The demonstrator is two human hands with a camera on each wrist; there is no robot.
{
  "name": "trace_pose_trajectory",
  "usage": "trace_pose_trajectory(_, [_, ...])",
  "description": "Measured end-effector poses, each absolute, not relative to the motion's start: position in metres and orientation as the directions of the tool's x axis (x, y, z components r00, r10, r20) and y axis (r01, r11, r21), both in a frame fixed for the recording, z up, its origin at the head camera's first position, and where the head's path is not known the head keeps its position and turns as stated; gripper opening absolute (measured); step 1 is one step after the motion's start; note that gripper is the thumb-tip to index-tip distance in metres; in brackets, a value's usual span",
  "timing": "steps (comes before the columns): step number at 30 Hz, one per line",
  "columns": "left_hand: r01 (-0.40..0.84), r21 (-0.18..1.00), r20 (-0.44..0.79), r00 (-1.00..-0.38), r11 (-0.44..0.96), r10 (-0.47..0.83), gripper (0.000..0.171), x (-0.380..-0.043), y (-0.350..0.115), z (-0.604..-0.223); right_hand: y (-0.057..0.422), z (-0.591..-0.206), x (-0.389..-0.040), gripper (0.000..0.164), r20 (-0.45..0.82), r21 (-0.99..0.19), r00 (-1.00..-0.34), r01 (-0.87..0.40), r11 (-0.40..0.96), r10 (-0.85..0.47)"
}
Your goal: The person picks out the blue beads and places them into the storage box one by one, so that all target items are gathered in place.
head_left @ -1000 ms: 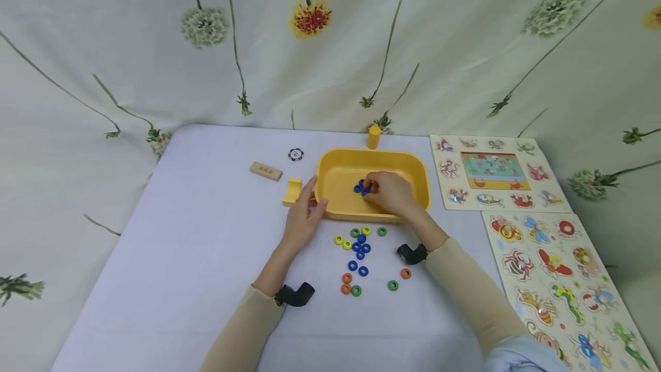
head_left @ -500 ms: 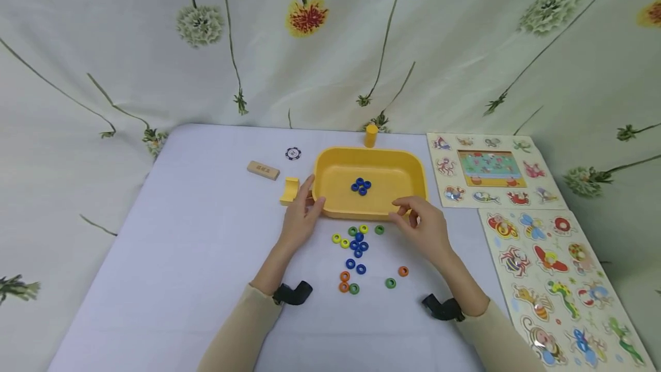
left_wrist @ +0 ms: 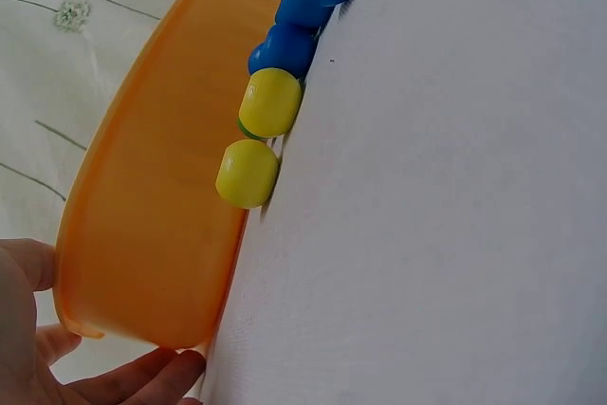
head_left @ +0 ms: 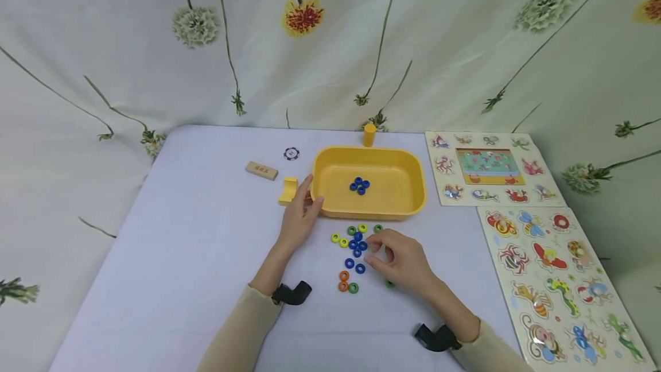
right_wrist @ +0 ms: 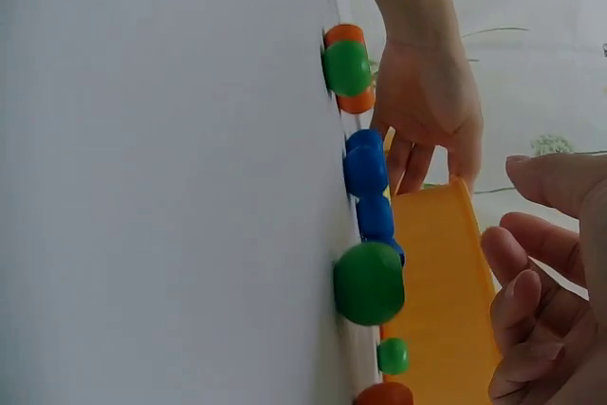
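Observation:
My left hand [head_left: 296, 223] holds the left end of a yellow tray [head_left: 395, 185], the thumb at its front corner and the fingers along the end wall. Inside the tray lie several blue beads [head_left: 362, 191] in a small cluster. More blue beads [head_left: 358, 236] lie on the table before it, among yellow beads [head_left: 335, 238], green beads [head_left: 352, 231] and orange beads [head_left: 343, 275]. Just right of the blue ones, my right hand [head_left: 405, 260] hovers with thumb and fingers apart, holding nothing. It hides the orange bead at the right and partly covers a green one.
Left of the tray are a yellow curved block [head_left: 288, 191], a wooden block [head_left: 261, 170] and a poker chip [head_left: 291, 154]. Behind it stands a yellow cylinder [head_left: 369, 135]. Two picture puzzle boards, one fish-themed [head_left: 449, 193] and one insect-themed [head_left: 496, 257], lie on the right.
My right hand has let go of a blue bead in the tray, come out over the front rim, and moved down and left to the loose blue beads. My left hand stays on the tray.

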State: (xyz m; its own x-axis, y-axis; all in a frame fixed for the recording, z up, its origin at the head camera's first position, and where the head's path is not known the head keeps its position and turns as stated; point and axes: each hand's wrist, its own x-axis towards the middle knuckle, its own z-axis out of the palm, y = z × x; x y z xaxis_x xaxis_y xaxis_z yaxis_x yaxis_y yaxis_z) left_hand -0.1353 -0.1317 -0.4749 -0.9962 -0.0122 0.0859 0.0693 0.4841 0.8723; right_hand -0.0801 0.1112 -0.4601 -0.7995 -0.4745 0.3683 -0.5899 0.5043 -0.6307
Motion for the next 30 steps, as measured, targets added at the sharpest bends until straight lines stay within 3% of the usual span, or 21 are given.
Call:
trace_pose_trajectory(14, [0.067, 0.876, 0.083, -0.996, 0.477, -0.013, 0.056, -0.136, -0.132, -0.477, 0.102, -0.488, -0.072, 0.032, 0.188, -0.540, -0.798, -0.571, 0.618, -0.572])
trace_pose_trajectory(23, [0.059, 0.873, 0.081, -0.996, 0.484, -0.025, 0.056, -0.136, -0.133, -0.478, 0.101, -0.485, -0.074, 0.020, 0.227, -0.552, -0.783, -0.593, 0.586, -0.579])
trace_pose_trajectory(30, [0.067, 0.871, 0.085, -0.996, 0.487, -0.016, 0.056, -0.136, -0.131, -0.477, 0.111, -0.439, -0.104, 0.020, 0.324, -0.625, -0.811, -0.570, 0.533, -0.488])
